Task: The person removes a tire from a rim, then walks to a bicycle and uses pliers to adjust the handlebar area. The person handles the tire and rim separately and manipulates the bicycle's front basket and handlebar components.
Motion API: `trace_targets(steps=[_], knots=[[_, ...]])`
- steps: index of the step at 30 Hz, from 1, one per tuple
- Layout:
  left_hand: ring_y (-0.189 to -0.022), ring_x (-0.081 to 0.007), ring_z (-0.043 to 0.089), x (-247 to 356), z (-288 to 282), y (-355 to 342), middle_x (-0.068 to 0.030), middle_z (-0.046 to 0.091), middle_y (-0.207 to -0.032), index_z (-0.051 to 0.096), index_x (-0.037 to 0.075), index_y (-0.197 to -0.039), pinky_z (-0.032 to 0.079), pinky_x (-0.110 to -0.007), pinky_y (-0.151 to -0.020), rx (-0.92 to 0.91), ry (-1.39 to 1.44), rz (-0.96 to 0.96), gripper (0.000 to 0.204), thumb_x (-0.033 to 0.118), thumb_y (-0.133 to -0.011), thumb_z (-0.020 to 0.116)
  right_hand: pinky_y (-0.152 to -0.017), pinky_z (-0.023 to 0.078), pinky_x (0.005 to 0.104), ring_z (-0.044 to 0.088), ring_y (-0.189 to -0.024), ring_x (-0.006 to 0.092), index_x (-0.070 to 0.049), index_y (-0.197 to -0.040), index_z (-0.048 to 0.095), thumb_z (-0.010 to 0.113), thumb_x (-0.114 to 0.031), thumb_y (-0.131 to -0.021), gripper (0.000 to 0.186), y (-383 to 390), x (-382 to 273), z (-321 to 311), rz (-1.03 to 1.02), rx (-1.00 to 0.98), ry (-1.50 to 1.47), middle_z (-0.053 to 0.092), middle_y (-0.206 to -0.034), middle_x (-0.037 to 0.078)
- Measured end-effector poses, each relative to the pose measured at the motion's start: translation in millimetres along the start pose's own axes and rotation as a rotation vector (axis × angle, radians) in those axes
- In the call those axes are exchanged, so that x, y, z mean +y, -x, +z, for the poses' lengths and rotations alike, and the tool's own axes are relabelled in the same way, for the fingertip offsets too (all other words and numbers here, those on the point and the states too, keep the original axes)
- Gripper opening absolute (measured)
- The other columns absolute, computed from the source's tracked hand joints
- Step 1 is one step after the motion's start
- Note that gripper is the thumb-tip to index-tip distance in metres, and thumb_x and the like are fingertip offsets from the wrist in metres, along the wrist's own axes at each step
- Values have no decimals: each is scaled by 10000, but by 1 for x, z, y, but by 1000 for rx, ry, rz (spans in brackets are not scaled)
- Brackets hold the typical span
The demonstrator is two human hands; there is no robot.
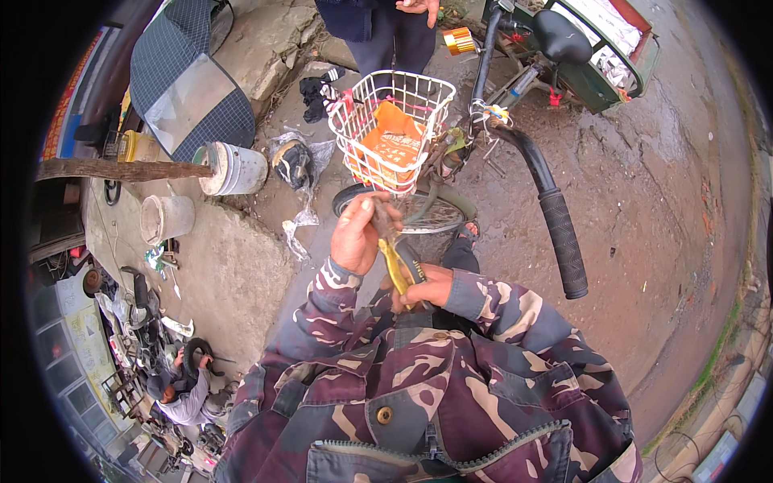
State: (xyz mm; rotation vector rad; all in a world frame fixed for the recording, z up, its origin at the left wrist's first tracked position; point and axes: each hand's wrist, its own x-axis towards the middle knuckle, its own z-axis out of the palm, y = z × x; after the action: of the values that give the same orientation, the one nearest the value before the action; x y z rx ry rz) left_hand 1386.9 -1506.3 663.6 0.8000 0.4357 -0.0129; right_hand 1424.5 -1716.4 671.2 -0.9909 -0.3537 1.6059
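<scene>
In front of my chest my right hand [428, 287] is wrapped round the yellow and black handles of a pair of pliers [396, 266]. The head of the pliers points up toward my left hand [354, 235], whose fingers are pinched together near it. A small greyish, partly see-through thing shows at those fingertips; its kind cannot be made out. Just beyond my hands stands a tricycle's front wheel [443, 216] with a white wire basket [344, 138] above it. An orange bag [390, 145] lies in the basket.
Black handlebar grip [562, 241] juts out at right, near a saddle [563, 37] and green cargo box [600, 97]. A person [378, 40] stands beyond the basket. White buckets [241, 169] stand left, a plastic-wrapped bundle [293, 165] beside them. Another person [189, 398] handles a tyre at lower left.
</scene>
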Motion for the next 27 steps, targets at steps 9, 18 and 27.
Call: trace_targets(steps=[9,18,27], knots=[[-876,-260,698,16,-80,-1,-99,702,-978,636,69,-1187,573,-398,-783,280,33,128,243,269,-1065,575,-841,553,333,666,-956,181,-2,-1417,475,626,-180,-896,571,-52,-4,0,213,-122,27,659,-1153,110],[-1068,-234,679,172,-176,-45,-181,668,-1272,444,-32,-1503,551,-358,-879,837,-1214,325,649,285,-996,696,-863,532,321,629,-1012,173,7,-1360,554,666,-177,-857,547,-8,-14,-55,168,-54,13,657,-1123,93],[-1271,-250,599,-28,-16,-6,-146,594,-1409,432,-18,-1505,489,-433,-1057,-93,-386,-337,681,434,-1029,613,-801,519,436,647,-878,362,-29,-1239,554,692,-241,-826,485,-13,-27,-67,-259,347,599,650,-965,176]])
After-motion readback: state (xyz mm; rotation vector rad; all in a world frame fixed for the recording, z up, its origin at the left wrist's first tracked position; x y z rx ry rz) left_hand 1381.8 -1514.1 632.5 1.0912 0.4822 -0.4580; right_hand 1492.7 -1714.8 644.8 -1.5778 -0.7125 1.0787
